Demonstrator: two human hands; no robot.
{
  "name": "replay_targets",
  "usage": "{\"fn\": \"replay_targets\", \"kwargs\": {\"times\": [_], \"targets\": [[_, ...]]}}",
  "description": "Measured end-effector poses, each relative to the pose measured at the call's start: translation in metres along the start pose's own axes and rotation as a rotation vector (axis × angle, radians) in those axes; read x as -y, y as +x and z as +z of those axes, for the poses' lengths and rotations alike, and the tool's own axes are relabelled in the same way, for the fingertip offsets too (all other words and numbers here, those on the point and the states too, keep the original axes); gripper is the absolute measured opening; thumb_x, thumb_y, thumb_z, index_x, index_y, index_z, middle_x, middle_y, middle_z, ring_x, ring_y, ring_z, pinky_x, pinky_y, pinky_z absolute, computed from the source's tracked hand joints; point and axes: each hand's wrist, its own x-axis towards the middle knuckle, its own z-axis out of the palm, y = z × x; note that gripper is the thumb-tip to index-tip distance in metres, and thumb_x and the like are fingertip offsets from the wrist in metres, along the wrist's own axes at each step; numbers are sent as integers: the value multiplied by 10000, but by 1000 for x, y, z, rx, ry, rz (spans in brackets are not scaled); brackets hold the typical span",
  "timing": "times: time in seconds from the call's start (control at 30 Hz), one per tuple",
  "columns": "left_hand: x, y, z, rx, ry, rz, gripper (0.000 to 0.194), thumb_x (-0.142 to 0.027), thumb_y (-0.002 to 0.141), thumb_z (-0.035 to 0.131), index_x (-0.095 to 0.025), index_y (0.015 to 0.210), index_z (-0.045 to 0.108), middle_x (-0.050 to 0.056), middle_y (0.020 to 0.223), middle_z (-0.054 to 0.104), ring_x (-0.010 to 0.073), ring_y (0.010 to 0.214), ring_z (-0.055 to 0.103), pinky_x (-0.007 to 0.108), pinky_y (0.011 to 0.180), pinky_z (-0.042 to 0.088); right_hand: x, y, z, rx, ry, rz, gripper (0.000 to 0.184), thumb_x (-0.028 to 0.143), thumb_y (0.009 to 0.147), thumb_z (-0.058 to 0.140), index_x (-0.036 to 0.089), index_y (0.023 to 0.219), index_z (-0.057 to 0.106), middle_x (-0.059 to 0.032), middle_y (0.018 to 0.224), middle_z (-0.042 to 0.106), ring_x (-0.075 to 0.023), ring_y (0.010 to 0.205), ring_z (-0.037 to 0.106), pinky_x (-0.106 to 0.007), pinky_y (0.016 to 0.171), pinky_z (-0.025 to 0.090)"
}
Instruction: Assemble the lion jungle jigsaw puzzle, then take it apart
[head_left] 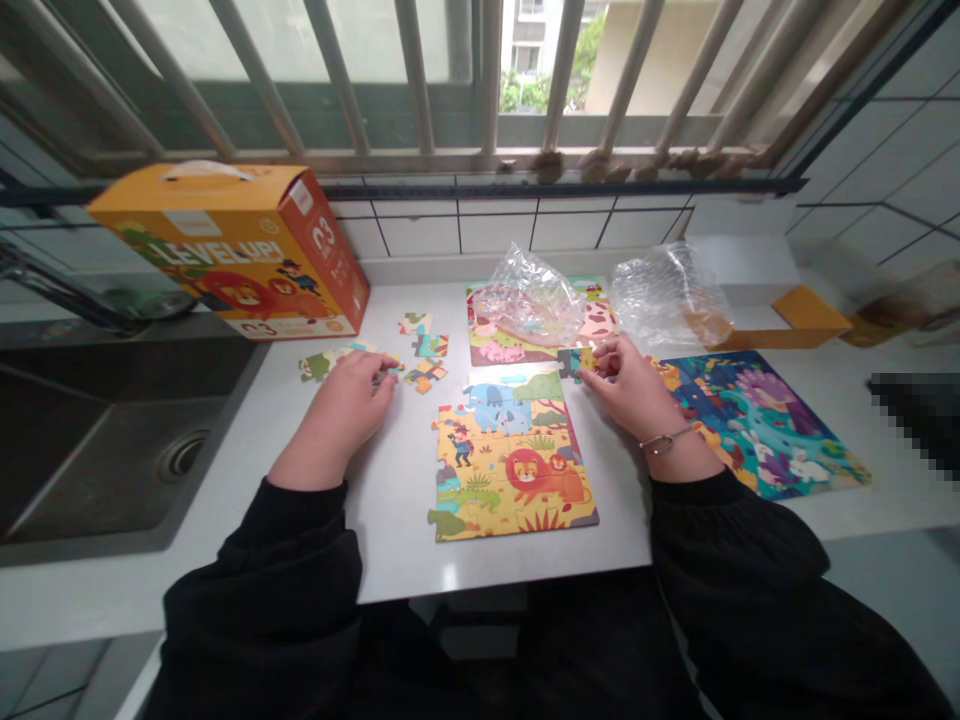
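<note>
My right hand [626, 385] pinches a jigsaw puzzle piece [574, 362], dark and yellow, above the top right corner of a partly joined animal puzzle [495, 470]. That puzzle shows lions, elephants and a crocodile, and its upper left and left edges are uneven. To the left, my left hand [358, 392] rests among loose pieces, its fingers loosely bent with a gap between thumb and forefinger. A green piece [315, 367] lies beside it, partly covered. Several more loose pieces, among them a blue-and-orange one [431, 346], lie just right of its fingertips.
Behind stands an orange puzzle box [240, 260], with a sink [112, 430] at left. Crumpled clear plastic [532, 290] covers part of a pig-and-giraffe puzzle [502, 350]. Another plastic bag [667, 295], an open carton [780, 325] and a dark blue puzzle [772, 420] are at right.
</note>
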Motion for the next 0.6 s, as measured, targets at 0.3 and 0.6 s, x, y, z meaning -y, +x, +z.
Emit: {"fn": "replay_targets", "kwargs": {"times": [0.3, 0.6], "targets": [[38, -2, -9, -115, 37, -277, 329, -140, 925, 567, -183, 1132, 819, 202, 1278, 806, 404, 1259, 732, 578, 1169, 557, -1, 0, -6, -130, -12, 92, 388, 458, 1007, 561, 207, 1209, 776, -99, 979, 790, -242, 776, 661, -373, 743, 497], [69, -11, -30, -143, 112, -543, 320, -230, 933, 571, -159, 1146, 798, 146, 1123, 829, 400, 1141, 774, 543, 951, 575, 3, -1, -12, -170, -144, 177, 353, 337, 905, 519, 203, 1025, 823, -63, 724, 705, -248, 647, 594, -374, 687, 425]]}}
